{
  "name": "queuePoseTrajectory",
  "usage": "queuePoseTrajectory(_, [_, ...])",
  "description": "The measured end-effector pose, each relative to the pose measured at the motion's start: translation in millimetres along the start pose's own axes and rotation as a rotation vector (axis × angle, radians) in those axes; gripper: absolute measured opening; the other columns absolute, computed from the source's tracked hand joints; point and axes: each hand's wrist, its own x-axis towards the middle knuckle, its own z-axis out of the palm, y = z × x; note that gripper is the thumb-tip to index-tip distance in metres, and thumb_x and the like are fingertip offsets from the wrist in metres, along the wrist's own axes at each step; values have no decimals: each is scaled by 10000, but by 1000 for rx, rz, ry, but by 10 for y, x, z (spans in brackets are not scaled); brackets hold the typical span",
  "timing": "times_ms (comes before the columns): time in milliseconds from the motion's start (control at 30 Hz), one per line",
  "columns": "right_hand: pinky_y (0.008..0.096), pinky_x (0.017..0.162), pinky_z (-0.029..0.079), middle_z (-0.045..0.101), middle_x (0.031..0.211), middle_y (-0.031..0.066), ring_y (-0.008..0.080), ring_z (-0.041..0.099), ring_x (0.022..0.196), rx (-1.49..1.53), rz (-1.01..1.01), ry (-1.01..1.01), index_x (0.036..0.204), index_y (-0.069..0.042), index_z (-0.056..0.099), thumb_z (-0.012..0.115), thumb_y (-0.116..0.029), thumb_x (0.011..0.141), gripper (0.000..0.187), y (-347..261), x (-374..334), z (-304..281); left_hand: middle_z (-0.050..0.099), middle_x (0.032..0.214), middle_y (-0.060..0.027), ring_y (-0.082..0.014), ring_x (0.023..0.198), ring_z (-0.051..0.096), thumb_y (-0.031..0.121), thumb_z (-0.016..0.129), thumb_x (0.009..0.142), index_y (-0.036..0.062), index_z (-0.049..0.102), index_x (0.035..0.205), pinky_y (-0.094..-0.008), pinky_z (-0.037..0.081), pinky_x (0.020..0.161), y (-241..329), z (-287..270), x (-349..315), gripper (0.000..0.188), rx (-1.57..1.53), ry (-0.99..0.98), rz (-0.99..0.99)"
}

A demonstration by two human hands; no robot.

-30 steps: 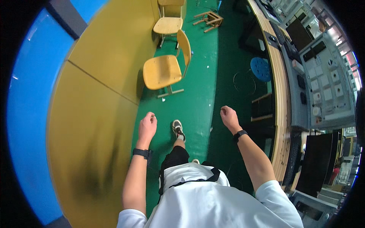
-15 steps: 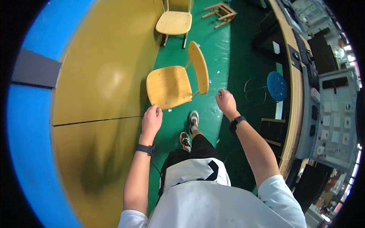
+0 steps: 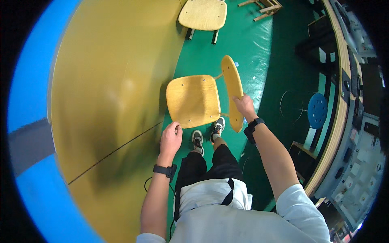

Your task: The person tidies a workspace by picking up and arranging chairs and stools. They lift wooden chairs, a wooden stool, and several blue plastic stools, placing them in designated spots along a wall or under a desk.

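Observation:
A yellow wooden chair point(image 3: 193, 100) stands on the green floor right in front of my feet. My right hand point(image 3: 243, 105) grips the edge of its backrest point(image 3: 232, 90). My left hand point(image 3: 171, 138) hangs loosely curled beside the near left corner of the seat, holding nothing; whether it touches the seat I cannot tell. Both wrists carry black bands.
A large yellow table top point(image 3: 105, 93) with a blue border fills the left side. A second yellow chair point(image 3: 203, 15) stands further ahead, with a tipped wooden stool point(image 3: 264, 5) beyond. A blue round stool point(image 3: 317, 110) and a curved wooden counter point(image 3: 338, 121) lie to the right.
I have walked forward to the chair. My right hand has reached out and taken hold of the backrest; my left hand has come up beside the seat.

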Motion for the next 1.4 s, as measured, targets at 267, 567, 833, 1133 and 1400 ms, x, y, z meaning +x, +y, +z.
queuePoseTrajectory(267, [500,767,511,637,851,313,466,628,874,45,38,105,894,68,646,610,-255,809,336,-22,-59,208,646,847,-177,-295,747,637,122,571,907,8,599,952,-376,506,691,-196,-119,528,126,49,-104,93])
queuePoseTrajectory(567, [477,735,514,652,868,290,447,639,862,168,239,327,903,60,642,629,-268,791,347,746,-1463,475,648,877,-218,-355,802,646,130,564,900,-7,600,937,-410,512,704,-260,-476,936,146,38,-334,355])
queuePoseTrajectory(833, [495,738,512,651,843,284,446,635,840,381,471,676,928,68,640,648,-189,800,287,712,-2885,1326,655,892,-231,-387,841,642,141,559,897,-4,605,926,-438,509,726,-137,-196,569,155,182,-551,557])
queuePoseTrajectory(1133, [477,680,518,646,775,297,434,660,751,692,875,1075,812,98,640,640,-215,768,317,734,-3754,2272,660,878,-207,-386,830,636,163,543,897,7,613,920,-449,506,717,17,-103,126,173,426,-678,796])
queuePoseTrajectory(1400, [425,645,533,670,716,232,340,686,671,801,970,967,819,82,663,621,-250,829,335,735,-4384,2389,654,889,-226,-422,862,615,181,524,900,18,617,938,-496,493,739,-129,326,-600,191,501,-766,871])
